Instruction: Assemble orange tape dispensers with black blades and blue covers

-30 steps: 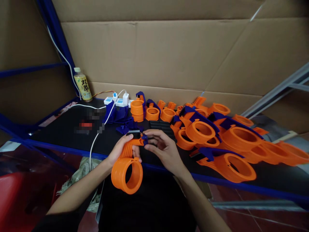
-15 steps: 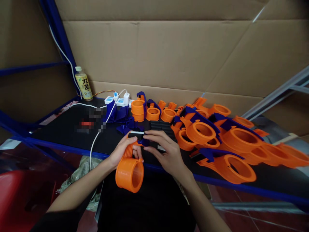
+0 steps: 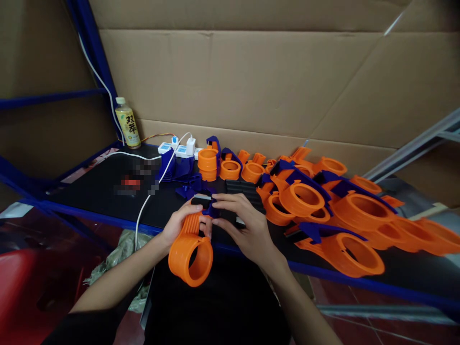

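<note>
While in left grip [image 3: 178,224], orange dispenser [image 3: 178,253] (tilted)

Matt orange plastic — ringed holder [image 3: 189,256].

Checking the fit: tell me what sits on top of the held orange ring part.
A dark blue piece and black strip top the orange ring part; the right hand hides their joint.

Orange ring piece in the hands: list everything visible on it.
The orange ring piece looks like matte, ribbed plastic: a wide open ring with a flat grooved handle rising from it. The left hand grips the handle, so the ring hangs low, in front of the table. A dark blue piece sits at the handle's top, where the right hand touches it.
</note>
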A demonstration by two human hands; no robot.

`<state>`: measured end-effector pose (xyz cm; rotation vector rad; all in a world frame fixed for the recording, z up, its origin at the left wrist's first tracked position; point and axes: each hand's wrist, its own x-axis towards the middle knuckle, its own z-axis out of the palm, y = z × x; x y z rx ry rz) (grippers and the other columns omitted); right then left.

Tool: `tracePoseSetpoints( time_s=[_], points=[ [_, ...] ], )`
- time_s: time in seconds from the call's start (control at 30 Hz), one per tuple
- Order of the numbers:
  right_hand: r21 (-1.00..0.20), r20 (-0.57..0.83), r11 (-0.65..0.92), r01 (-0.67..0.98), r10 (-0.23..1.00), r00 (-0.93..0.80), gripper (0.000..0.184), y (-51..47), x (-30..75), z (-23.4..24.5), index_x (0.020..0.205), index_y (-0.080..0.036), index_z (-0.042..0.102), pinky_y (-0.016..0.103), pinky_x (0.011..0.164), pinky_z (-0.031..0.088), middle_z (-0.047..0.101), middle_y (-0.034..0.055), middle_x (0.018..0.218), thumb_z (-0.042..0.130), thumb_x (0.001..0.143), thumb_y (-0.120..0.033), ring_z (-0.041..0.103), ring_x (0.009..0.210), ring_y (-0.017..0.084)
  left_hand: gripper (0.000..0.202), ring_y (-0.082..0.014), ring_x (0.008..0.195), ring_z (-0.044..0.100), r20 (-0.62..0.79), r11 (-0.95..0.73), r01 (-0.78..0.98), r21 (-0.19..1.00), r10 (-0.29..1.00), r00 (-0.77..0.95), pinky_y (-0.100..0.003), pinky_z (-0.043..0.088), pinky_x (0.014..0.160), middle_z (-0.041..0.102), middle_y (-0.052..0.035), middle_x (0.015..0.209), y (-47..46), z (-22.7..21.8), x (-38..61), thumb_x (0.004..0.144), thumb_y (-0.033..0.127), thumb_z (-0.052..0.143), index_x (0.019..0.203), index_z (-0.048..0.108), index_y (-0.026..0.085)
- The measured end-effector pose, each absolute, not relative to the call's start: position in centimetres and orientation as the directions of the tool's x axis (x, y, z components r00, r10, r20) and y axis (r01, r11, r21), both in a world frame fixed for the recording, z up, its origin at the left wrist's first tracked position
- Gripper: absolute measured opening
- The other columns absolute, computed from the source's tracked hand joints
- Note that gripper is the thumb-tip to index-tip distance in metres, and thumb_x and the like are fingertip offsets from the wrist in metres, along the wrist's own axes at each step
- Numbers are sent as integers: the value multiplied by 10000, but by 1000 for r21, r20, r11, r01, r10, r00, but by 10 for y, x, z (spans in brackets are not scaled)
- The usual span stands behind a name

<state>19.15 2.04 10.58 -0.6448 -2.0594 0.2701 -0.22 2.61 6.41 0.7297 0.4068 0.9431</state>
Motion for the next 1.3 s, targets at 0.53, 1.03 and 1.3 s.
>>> tracePoseSetpoints(
  time_s=[0.53,1.03,1.3],
  points=[
    [-368,768,859,355,497,-404,261,22,198,95,1081,-245,662,407,936,554,709,85,1218,744,854,-145,677,1102,220,353,-174,521,666,95,148,-533,833,912,400,-262,508,559,706,-9,652,24,61,5,797,160,642,1137,550,185],
    [-502,712,795,340,603,-360,226,9,197,98,1046,-254,670,415,959,547,705,76,1190,760,850,-191,662,1129,229,489,-199,607,719,57,228,-484,845,861,505,-297,584,576,689,-4,779,22,66,3,741,260,817,1135,533,208],
    [-834,312,400,379,910,-273,433,-23,182,102,1321,-267,533,331,789,588,681,76,1171,681,918,-327,685,1003,190,507,-203,846,692,157,94,-733,674,951,267,-332,574,783,668,-63,1031,23,62,3,679,328,779,1125,569,206]
  ],
)
